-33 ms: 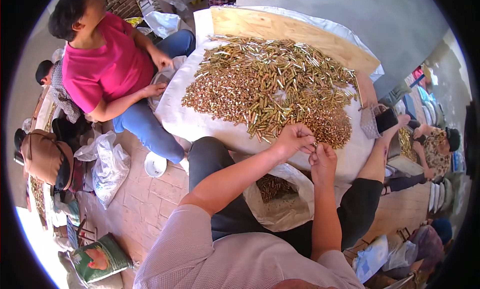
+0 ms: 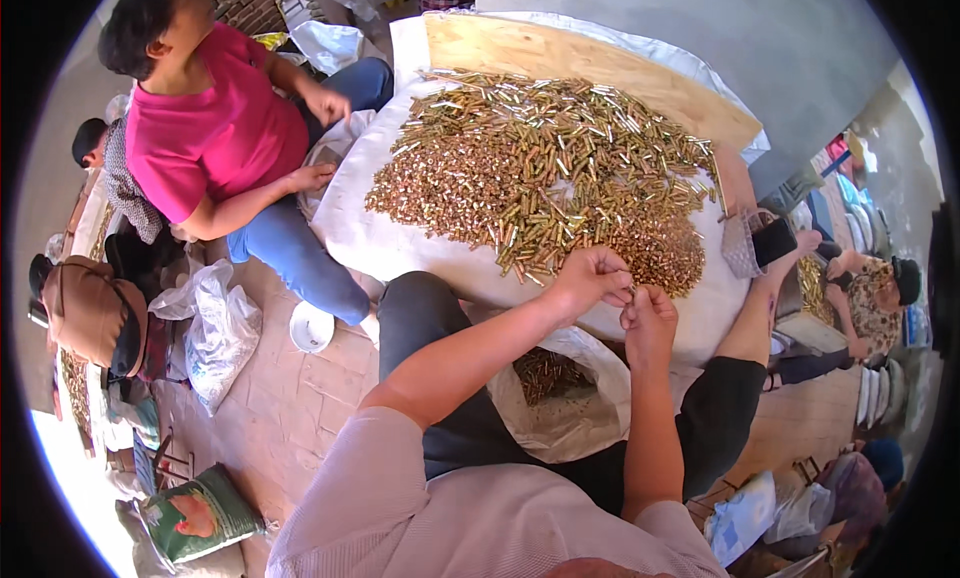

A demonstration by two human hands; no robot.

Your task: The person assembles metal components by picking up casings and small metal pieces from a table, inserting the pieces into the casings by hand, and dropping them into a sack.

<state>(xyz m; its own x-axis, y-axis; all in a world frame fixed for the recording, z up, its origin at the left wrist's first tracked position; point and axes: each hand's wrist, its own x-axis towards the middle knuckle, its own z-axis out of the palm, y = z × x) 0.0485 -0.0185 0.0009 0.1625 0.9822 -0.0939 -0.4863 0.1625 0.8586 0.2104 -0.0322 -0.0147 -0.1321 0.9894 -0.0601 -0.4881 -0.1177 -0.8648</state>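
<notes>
The left hand and right hand, fingertips pinched together, seem clamped on a tiny metal part, which could slip into the heap just beyond or the open sack below should either pinch loosen.

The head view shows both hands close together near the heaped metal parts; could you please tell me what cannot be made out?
- Head view: any piece between the left hand and right hand; too small, covered by both.
- Head view: the count of metal parts; too small, overlapping.
- Head view: the bottom of the open sack; hidden by its contents.
</notes>
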